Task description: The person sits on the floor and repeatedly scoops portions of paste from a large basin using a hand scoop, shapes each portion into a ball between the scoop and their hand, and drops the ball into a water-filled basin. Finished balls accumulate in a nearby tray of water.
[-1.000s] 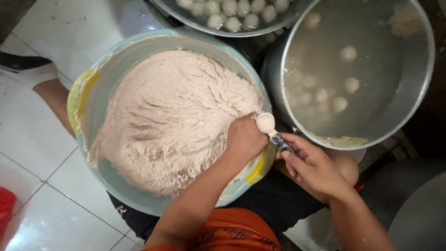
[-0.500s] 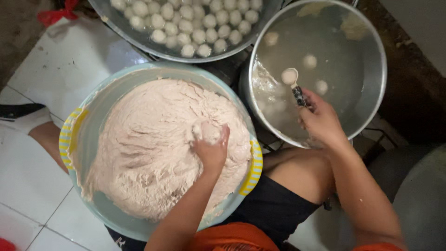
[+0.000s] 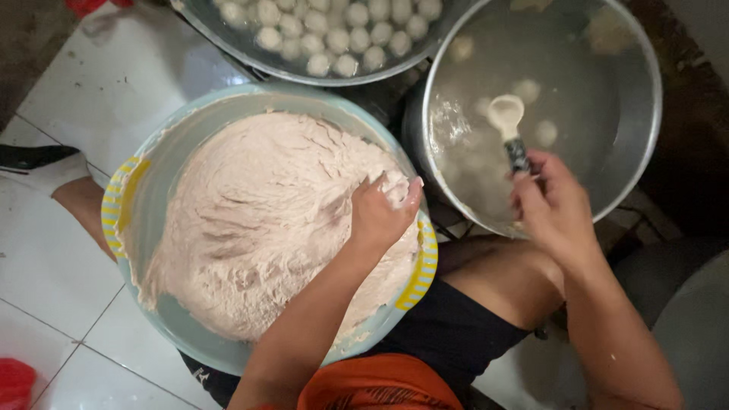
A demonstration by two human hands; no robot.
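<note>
The left hand (image 3: 380,216) is sunk into the pale pink paste (image 3: 258,220) near the right rim of the light blue basin (image 3: 163,148), its fingers (image 3: 395,193) clenched around a lump of the mixture. The right hand (image 3: 554,212) grasps the dark handle of a spoon (image 3: 509,125), fingers closed on it, holding the bowl of the spoon, loaded with a ball of paste, just above the cloudy water in the steel pot (image 3: 645,114). A few pale balls float there already. Above the basin, a wide metal tray (image 3: 228,45) is filled with finished white balls. The basin rests across the person's lap over a white tiled floor (image 3: 61,250).

The risk I'd judge here is the ball dropping from a height and splashing water onto the hand so near the pot's rim. The paste looks sticky, so it may cling to the spoon and come off misshapen. The basin, propped on the knees, could tip if the left hand presses hard near its edge.
</note>
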